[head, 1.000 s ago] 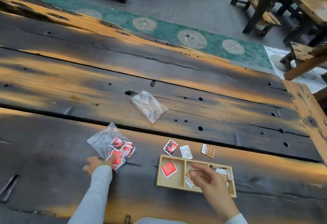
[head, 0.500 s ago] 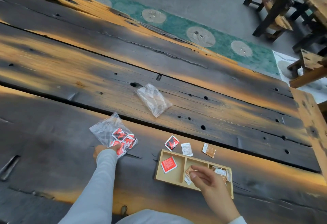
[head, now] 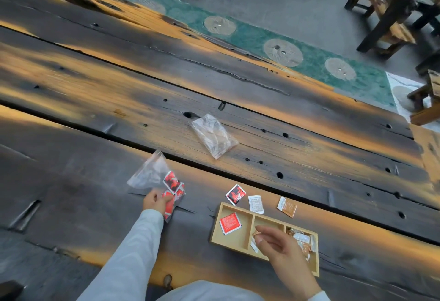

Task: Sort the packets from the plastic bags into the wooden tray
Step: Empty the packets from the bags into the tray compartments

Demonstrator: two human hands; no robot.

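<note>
The print on the packets is too small and blurred for me to read. My left hand (head: 156, 202) pinches the near end of a clear bag (head: 154, 177) of red packets (head: 172, 185) on the table (head: 95, 100), arm stretched forward. My right hand (head: 278, 244) hovers loosely curled over the middle slot of the tray (head: 217, 229); whether its fingertips grip the packet beneath I cannot tell. One red packet (head: 229, 223) lies in the left slot
</note>
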